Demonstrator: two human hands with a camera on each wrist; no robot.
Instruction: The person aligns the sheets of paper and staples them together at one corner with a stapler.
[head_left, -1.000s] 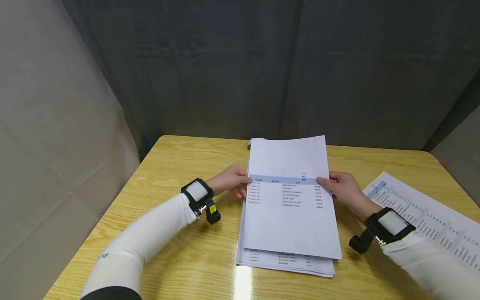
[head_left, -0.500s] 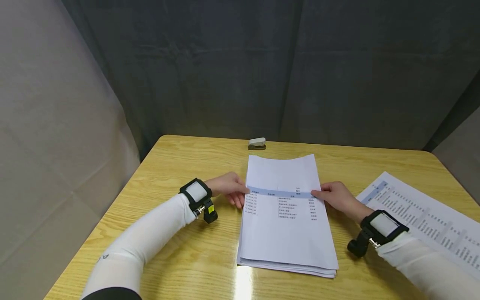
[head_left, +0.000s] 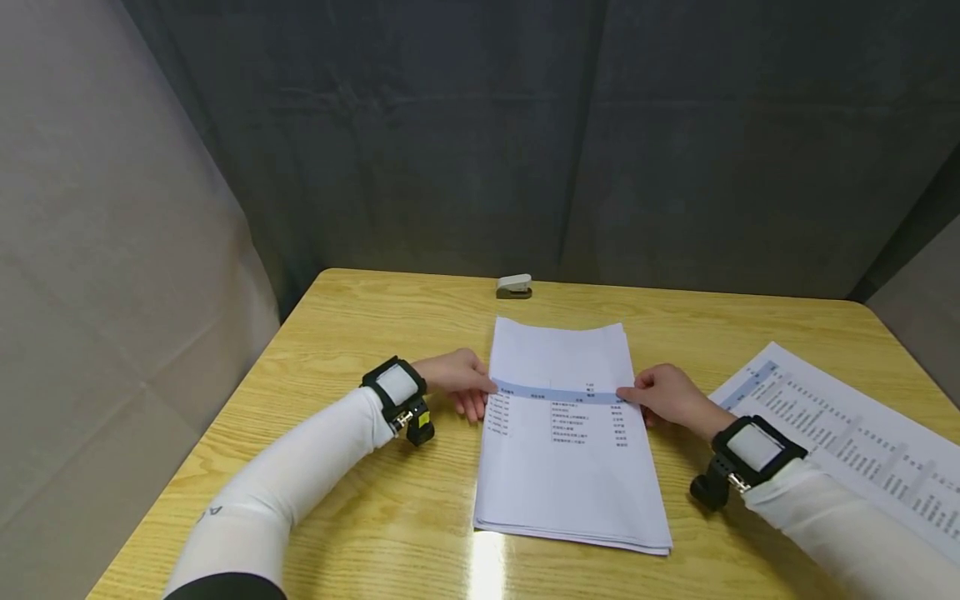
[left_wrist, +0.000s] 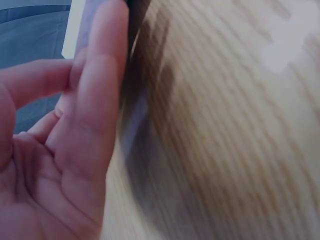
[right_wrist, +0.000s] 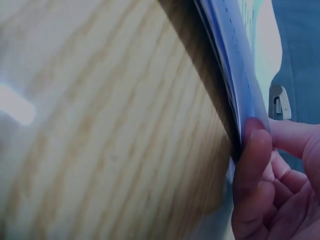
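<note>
A stack of papers [head_left: 570, 450] lies near the middle of the table [head_left: 360, 333], its long sides running away from the person, the top sheet printed with a pale blue band and a few short columns of small text. The left hand [head_left: 453, 379] sits at the stack's left edge, about level with the blue band, thumb on top of the sheets and the other fingers at the side; the left wrist view shows its fingers [left_wrist: 97, 95] straight and pressed flat against the paper edge (the picture is blurred, so little more can be read there). The right hand [head_left: 663, 396] meets the opposite edge at the same height, thumb over the top sheet; in the right wrist view its fingers [right_wrist: 252, 165] are curled under the edge of the stack [right_wrist: 235, 75], pinching the sheets. The stack rests flat on the wood, its lower sheets showing slightly at the near edge. A small stapler [head_left: 514, 287] stands beyond the stack, near the far edge of the table, apart from the paper. To the right, well clear of the right hand, a separate printed sheet [head_left: 840, 442] lies at an angle, covered with rows of text. Both wrists wear black bands over white sleeves.
</note>
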